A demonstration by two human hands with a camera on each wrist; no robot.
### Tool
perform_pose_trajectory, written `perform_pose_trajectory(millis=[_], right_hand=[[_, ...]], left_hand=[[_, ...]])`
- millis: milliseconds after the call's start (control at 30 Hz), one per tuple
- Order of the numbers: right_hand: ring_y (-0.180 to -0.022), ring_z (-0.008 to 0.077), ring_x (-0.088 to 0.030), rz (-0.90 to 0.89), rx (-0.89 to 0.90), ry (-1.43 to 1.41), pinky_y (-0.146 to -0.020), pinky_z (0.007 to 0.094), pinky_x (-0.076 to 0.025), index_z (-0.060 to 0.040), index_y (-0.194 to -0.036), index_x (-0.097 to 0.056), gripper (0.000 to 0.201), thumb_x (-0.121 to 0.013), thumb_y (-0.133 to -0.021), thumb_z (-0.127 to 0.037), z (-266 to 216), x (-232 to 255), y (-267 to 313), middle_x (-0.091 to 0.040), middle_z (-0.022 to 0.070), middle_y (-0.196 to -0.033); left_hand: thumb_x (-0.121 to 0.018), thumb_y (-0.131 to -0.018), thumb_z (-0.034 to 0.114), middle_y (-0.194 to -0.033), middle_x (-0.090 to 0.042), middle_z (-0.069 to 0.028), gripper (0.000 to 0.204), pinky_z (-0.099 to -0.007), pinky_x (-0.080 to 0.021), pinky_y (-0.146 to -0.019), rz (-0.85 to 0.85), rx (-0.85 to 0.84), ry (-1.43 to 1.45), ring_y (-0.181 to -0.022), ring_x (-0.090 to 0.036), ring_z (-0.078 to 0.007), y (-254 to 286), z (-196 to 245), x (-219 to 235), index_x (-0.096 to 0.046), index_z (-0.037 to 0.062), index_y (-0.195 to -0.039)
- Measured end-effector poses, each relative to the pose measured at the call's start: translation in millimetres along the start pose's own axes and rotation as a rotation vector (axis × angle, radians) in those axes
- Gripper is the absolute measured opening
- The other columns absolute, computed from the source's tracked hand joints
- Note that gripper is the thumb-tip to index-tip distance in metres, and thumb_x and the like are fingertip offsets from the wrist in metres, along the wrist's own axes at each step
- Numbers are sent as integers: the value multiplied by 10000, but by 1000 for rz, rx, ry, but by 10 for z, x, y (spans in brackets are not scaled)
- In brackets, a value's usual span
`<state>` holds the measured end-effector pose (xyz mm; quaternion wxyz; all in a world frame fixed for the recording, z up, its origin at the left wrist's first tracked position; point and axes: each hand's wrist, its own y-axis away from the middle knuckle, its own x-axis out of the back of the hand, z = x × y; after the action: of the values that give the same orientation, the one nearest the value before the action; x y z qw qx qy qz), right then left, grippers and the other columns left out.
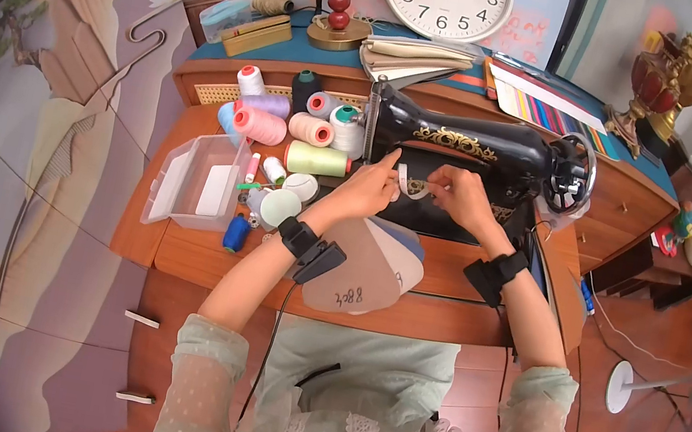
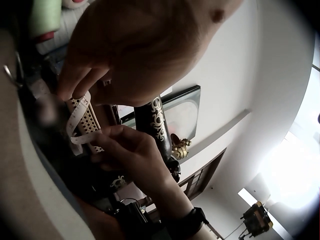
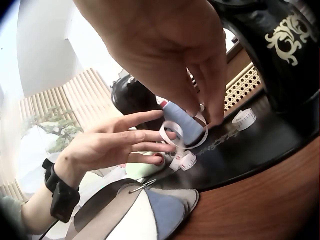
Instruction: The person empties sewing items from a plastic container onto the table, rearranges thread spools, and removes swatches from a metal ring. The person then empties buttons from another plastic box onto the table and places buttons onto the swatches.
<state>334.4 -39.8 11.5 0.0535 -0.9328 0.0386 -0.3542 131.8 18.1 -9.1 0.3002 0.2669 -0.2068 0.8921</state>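
A white tape measure (image 1: pixel 402 173) with printed numbers runs in a loose loop between the two hands. My left hand (image 1: pixel 366 192) holds it at the fingers, the index finger stretched out straight. From the other side my right hand (image 1: pixel 464 202) pinches the tape between thumb and fingertips. In the right wrist view a curl of tape (image 3: pixel 245 120) rests on the black bed, and another numbered curl (image 3: pixel 188 161) hangs below the left fingers. Both hands are just in front of the black sewing machine (image 1: pixel 462 135) with gold ornament, over its bed.
Several thread spools (image 1: pixel 267 126) stand and lie left of the machine, near a clear plastic box (image 1: pixel 202 181). Flat pattern pieces (image 1: pixel 354 273) lie at the table's front. Behind are folded fabrics (image 1: pixel 416 57), a colour card (image 1: pixel 550 109) and a lamp base (image 1: pixel 338 32).
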Motion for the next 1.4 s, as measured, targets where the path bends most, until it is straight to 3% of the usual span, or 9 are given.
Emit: perform_pose_trajectory(millis=[133, 200, 367, 633, 1000, 1133, 1233, 1300, 1400], right_hand=[[-768, 313, -672, -20, 35, -219, -694, 380, -528, 23, -945, -658, 172, -624, -786, -33, 118, -88, -187, -674, 207, -818], [-792, 316, -672, 272, 326, 254, -721, 392, -525, 29, -948, -641, 186, -621, -769, -17, 168, -82, -234, -676, 196, -794], [-861, 324, -650, 166, 215, 747, -768, 399, -521, -5, -906, -627, 167, -655, -746, -43, 254, -131, -218, -666, 159, -836], [-891, 319, -636, 121, 86, 800, -767, 394, -524, -33, -867, -644, 173, -689, -787, -180, 421, -245, -309, -653, 151, -894], [-750, 203, -688, 201, 80, -55, -692, 286, -512, 4, -939, -688, 221, -666, -852, -197, 35, 21, -81, -692, 141, -787], [-718, 239, -681, 264, 129, -169, -675, 286, -509, 25, -911, -678, 228, -649, -862, -196, 74, 16, -20, -691, 160, -793], [-703, 333, -660, 317, 172, 201, -646, 349, -517, 19, -911, -653, 157, -637, -812, -103, 115, 45, 41, -677, 178, -787], [-704, 337, -652, 366, 355, 810, -659, 366, -532, 15, -888, -600, 135, -609, -755, -12, 305, 40, 45, -648, 153, -779], [-699, 311, -650, 402, 306, 917, -608, 363, -539, -1, -900, -549, 208, -614, -703, 20, 297, 26, 103, -614, 142, -764]], left_hand=[[-540, -890, 118, -1216, -562, -256, 524, -368, -477, -901, -35, 12, -73, -1074, -601, -331, 46, 20, 43, -365, -39, -1359], [-559, -884, 128, -1193, -573, -253, 469, -373, -480, -896, -33, -9, -119, -1062, -604, -333, 65, 30, 61, -446, -46, -1304], [-589, -831, 114, -909, -624, -245, 195, -429, -467, -793, 69, -108, -179, -875, -602, -400, 111, 41, 30, -657, -38, -931], [-603, -826, 112, -854, -634, -221, 165, -411, -485, -748, 50, -60, -136, -813, -623, -356, 128, 109, 96, -676, -22, -889], [-587, -866, 97, -783, -664, -191, 185, -347, -503, -648, 48, -85, -181, -715, -670, -274, 200, 124, 232, -642, -52, -960], [-591, -851, 105, -783, -663, -188, 177, -362, -501, -666, 29, -25, -141, -732, -661, -289, 243, 151, 253, -654, -38, -934], [-596, -837, 114, -781, -665, -184, 172, -379, -502, -676, 20, 1, -111, -737, -658, -309, 334, 160, 335, -663, -28, -906], [-600, -838, 122, -767, -667, -177, 176, -373, -504, -662, 12, 22, -104, -719, -663, -298, 421, 125, 427, -661, -30, -905], [-616, -861, 148, -829, -684, -125, 218, -313, -506, -676, -3, 41, -153, -741, -651, -192, 558, 62, 604, -662, -35, -970]])
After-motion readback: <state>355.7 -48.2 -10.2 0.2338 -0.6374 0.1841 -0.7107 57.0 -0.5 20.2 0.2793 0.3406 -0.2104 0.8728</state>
